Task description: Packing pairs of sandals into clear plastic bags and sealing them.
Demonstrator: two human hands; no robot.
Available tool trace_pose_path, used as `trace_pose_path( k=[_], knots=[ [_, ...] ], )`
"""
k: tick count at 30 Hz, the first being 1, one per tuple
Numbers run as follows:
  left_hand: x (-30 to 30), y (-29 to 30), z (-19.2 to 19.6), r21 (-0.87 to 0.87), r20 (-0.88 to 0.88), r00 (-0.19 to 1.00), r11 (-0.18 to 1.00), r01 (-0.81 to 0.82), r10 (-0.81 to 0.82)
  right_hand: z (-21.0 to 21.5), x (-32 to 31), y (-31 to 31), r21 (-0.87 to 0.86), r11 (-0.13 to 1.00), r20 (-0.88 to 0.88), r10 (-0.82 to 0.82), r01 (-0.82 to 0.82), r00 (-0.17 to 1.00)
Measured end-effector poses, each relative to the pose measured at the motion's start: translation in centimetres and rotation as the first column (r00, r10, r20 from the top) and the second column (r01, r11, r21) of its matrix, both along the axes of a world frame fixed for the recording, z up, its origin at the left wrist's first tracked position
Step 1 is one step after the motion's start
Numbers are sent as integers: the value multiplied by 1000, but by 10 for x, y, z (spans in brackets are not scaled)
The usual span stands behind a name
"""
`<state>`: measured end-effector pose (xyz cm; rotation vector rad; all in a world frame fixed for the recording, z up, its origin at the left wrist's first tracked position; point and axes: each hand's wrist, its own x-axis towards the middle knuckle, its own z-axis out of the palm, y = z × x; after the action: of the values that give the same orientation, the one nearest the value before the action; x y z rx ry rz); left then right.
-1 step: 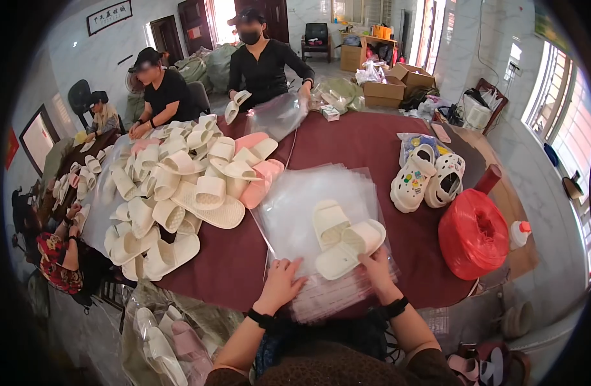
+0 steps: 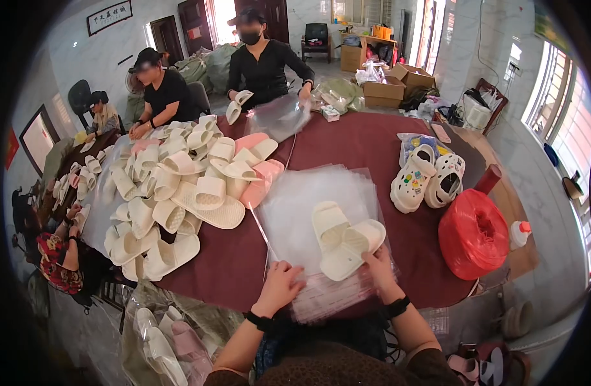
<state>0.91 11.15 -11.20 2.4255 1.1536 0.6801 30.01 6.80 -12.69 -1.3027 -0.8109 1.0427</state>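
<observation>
In front of me lies a stack of clear plastic bags point(image 2: 289, 193) on the dark red tabletop. Two cream slippers rest on it, the left slipper point(image 2: 329, 219) pointing away and the right slipper point(image 2: 350, 251) slanting across its lower part. My right hand point(image 2: 380, 278) is closed on the near edge of the slanting slipper, its fingertips partly hidden. Over the lower left corner of the bags, my left hand point(image 2: 281, 287) has its thumb and fingers apart, touching the plastic.
A heap of cream and pink slippers point(image 2: 179, 174) covers the table's left. On the right stand white clogs point(image 2: 412, 180), a red roll of plastic twine point(image 2: 472, 235) and a white bottle point(image 2: 519, 235). Across the table, a masked person point(image 2: 263, 64) holds a slipper and a clear bag.
The slanting slipper has shifted slightly down with my right hand. My left fingers have curled a little, and the bag's left edge shows brighter. The person opposite has moved their bag slightly.
</observation>
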Motion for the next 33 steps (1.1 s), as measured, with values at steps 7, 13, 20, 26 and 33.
trace_pose_path(
  k=[7,13,20,26,33],
  knots=[
    [-37,-36,6,84,-39,999,996,28,-24,16,49,23,149,987,-46,-52,58,998],
    [-35,-43,10,-14,12,997,996,83,-83,-23,60,58,104,993,465,-97,55,880],
    [-23,-48,22,279,-48,999,960,7,6,41,-4,31,13,999,929,-23,31,369],
    [-11,-22,-11,114,-140,990,993,13,3,9,-18,68,53,998,997,-55,38,62],
    [-17,-24,-24,20,-143,989,999,38,-35,-14,-8,93,46,995,945,-73,91,318]
  ],
)
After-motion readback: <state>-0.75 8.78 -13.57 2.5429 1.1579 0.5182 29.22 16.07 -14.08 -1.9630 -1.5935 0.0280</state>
